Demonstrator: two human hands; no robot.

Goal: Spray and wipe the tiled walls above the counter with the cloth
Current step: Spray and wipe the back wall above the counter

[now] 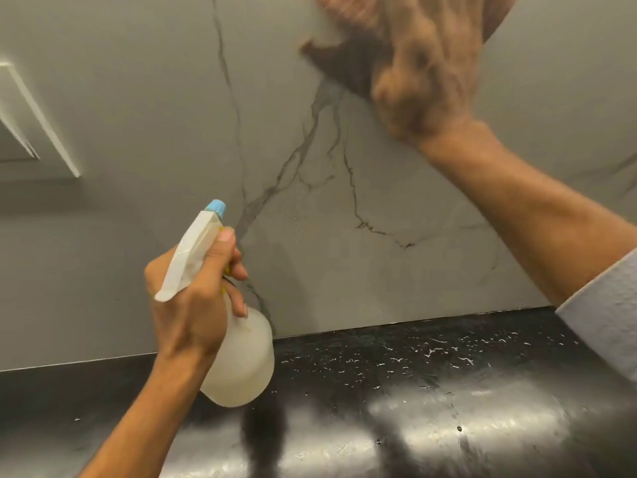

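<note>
one cloth [344, 63] under flat right hand [424, 74] on wall [138, 139]; left hand [193, 305] clamps spray bottle [241, 363]

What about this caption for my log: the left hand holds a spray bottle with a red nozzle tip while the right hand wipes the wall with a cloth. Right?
Not quite: the head view shows the nozzle tip is light blue, not red. Otherwise yes: the left hand holds the spray bottle while the right hand wipes the wall with a cloth.

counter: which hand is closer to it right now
Left. The left hand holds the spray bottle just above the counter; the right hand is high on the wall, pressing the cloth.
</note>
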